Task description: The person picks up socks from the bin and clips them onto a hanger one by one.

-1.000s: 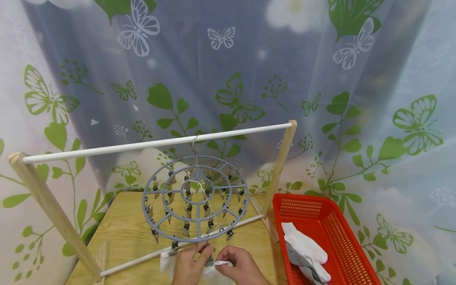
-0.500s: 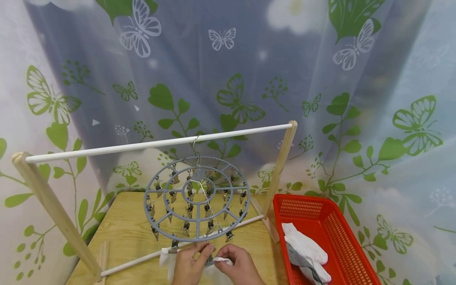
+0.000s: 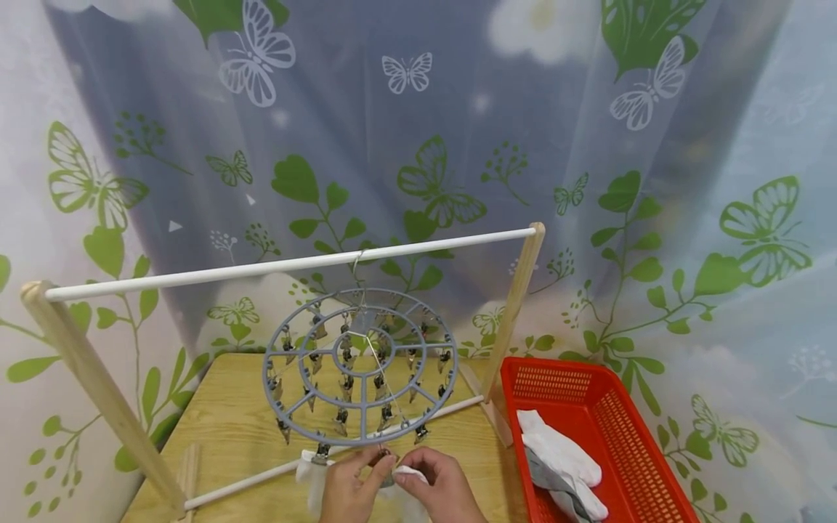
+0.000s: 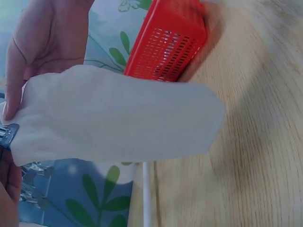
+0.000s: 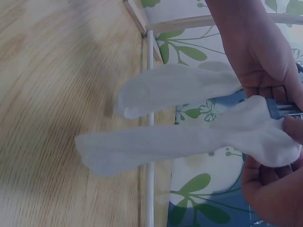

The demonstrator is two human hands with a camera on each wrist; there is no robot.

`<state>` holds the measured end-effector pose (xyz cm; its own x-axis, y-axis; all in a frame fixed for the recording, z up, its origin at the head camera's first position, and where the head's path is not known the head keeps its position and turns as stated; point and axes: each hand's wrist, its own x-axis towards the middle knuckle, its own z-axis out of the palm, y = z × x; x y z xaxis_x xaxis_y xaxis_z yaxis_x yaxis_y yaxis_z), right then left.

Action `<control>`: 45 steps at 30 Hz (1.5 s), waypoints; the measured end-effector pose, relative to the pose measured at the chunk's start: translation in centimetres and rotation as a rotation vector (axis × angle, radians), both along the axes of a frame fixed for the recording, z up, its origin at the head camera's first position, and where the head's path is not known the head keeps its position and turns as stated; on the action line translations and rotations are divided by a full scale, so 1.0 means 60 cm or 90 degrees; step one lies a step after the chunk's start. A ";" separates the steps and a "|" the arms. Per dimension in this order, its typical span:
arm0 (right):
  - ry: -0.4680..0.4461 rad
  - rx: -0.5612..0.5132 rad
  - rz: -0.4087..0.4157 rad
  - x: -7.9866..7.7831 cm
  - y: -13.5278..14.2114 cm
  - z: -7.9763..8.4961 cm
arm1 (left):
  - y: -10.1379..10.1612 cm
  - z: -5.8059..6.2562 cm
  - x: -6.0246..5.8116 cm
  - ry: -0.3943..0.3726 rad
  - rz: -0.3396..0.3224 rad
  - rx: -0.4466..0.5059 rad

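My left hand (image 3: pixel 349 487) pinches a metal clip (image 4: pixel 8 135) at the front rim of a round grey clip hanger (image 3: pixel 362 439). The clip's jaws are at the cuff of a white sock (image 4: pixel 123 116); whether they bite the cloth I cannot tell. Thumb and fingers of my right hand (image 3: pixel 445 490) pinch the same cuff just right of the clip. The sock dangles below both hands. Left of it, a second white sock (image 5: pixel 180 87) hangs from a neighbouring clip (image 3: pixel 322 452). Several other clips dangle from the hanger's rings.
The hanger hooks over a white rod (image 3: pixel 288 266) on wooden posts (image 3: pixel 513 312) above a wood-grain table (image 3: pixel 229 407). To the right stands a red basket (image 3: pixel 628 414) holding white and grey socks (image 3: pixel 559 450). A patterned curtain (image 3: pixel 366 145) hangs behind.
The right hand shifts the sock cuff slightly at the clip, and its folded edge looks different. The hanger sways a little. Both hands stay at the front rim.
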<state>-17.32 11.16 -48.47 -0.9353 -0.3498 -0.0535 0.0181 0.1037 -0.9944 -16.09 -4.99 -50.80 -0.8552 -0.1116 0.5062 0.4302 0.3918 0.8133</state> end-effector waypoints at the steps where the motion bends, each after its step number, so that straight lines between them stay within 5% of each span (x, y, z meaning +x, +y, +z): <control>1: -0.004 -0.003 0.004 0.000 0.002 0.000 | 0.000 -0.001 0.000 -0.003 -0.004 -0.001; 14: -0.023 0.040 -0.020 -0.005 0.018 -0.007 | -0.008 -0.005 -0.004 -0.050 -0.067 0.031; 22: -0.029 0.049 -0.022 -0.005 0.028 -0.008 | -0.009 -0.005 -0.002 -0.082 -0.048 0.045; 32: -0.010 0.049 -0.032 -0.005 0.047 -0.010 | -0.009 -0.009 0.002 -0.058 -0.017 0.069; 41: 0.013 0.056 -0.058 -0.011 0.074 -0.010 | -0.013 -0.005 0.005 -0.076 0.084 0.056; 45: 0.014 0.068 -0.066 -0.013 0.083 -0.012 | -0.014 -0.001 0.007 -0.128 0.140 0.056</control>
